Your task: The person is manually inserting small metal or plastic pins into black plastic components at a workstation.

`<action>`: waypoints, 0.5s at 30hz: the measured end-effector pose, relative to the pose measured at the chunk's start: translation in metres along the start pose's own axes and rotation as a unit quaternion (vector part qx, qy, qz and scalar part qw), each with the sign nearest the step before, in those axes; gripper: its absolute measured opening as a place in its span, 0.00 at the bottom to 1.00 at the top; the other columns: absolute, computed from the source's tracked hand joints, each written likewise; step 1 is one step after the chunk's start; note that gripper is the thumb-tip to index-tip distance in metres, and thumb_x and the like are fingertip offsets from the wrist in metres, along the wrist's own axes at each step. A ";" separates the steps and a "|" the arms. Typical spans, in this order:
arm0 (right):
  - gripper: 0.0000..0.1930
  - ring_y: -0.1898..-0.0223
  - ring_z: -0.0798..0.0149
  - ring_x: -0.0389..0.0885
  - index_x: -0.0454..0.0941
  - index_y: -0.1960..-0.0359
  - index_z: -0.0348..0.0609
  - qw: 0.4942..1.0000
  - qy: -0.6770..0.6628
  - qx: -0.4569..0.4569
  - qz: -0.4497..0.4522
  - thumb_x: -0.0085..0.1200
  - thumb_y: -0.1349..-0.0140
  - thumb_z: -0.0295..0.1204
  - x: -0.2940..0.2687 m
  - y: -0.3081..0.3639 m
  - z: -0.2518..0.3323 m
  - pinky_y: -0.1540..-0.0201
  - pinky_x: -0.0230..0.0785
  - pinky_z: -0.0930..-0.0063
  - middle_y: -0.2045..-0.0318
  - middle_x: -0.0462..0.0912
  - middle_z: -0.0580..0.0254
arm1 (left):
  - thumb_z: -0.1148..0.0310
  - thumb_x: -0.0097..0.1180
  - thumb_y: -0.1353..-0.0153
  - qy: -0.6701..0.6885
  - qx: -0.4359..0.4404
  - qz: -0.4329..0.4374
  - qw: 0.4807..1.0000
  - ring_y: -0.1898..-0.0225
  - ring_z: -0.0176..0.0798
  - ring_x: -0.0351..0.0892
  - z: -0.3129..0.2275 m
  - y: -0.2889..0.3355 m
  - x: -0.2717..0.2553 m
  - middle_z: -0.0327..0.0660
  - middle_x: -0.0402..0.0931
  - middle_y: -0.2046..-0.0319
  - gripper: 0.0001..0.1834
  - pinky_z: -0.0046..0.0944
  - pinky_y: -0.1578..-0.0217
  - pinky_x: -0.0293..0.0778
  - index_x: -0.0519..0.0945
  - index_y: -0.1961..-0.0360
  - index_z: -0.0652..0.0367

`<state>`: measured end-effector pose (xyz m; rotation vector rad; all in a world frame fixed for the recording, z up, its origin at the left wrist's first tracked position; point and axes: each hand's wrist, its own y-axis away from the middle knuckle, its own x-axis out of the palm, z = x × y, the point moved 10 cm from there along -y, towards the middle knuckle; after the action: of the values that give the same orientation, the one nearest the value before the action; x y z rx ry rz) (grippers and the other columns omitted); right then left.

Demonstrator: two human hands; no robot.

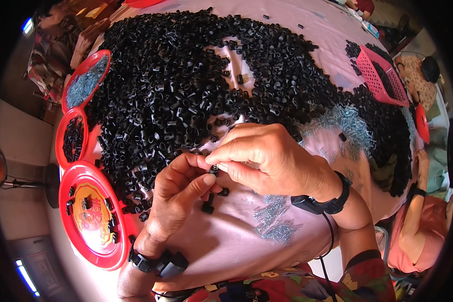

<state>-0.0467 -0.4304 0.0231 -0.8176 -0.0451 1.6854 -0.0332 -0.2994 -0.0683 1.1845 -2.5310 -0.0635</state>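
Note:
Over the near middle of the table, my left hand [178,194] pinches a small black plastic piece [214,170] between thumb and fingers. A coil, seemingly a spring, shows at its top. My right hand [267,158] meets it from above, thumb and forefinger closed together at the piece; what those fingertips hold is too small to make out. Just below the fingers, a loose black piece [207,207] lies on the pink cloth. Beyond both hands spreads a large heap of black plastic pieces [166,85]. Small metal springs [277,221] are scattered on the cloth right of my hands.
At left stand a red plate of springs [85,85], a red dish of black parts [65,151] and a red tray [68,236] with several black pieces. More springs [347,126] and a pink basket [375,75] are at right, near another person's arm [415,216].

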 end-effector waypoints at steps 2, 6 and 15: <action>0.06 0.66 0.51 0.86 0.88 0.60 0.41 1.000 0.008 -0.010 -0.008 0.63 0.38 0.22 0.001 0.001 0.002 0.63 0.80 0.61 0.68 0.86 0.54 | 0.74 0.58 0.27 0.008 -0.004 -0.005 1.000 0.61 0.26 0.83 0.001 0.000 -0.001 0.37 0.83 0.59 0.10 0.27 0.63 0.74 0.76 0.47 0.60; 0.06 0.67 0.51 0.86 0.88 0.60 0.42 1.000 0.019 -0.021 -0.006 0.63 0.39 0.22 0.002 0.001 0.005 0.63 0.79 0.61 0.68 0.86 0.54 | 0.73 0.59 0.27 0.026 -0.009 0.006 1.000 0.61 0.27 0.83 0.002 0.001 -0.001 0.37 0.83 0.60 0.10 0.27 0.63 0.74 0.76 0.48 0.60; 0.07 0.67 0.53 0.84 0.87 0.61 0.42 0.997 0.066 -0.016 -0.021 0.63 0.40 0.22 -0.010 -0.003 0.007 0.66 0.79 0.62 0.70 0.83 0.57 | 0.72 0.59 0.26 0.082 -0.034 -0.002 0.996 0.64 0.27 0.81 0.003 0.003 0.002 0.40 0.84 0.57 0.10 0.28 0.62 0.74 0.78 0.47 0.60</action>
<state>-0.0474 -0.4354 0.0347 -0.9442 0.0022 1.5916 -0.0373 -0.2987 -0.0697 1.1213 -2.3652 -0.0516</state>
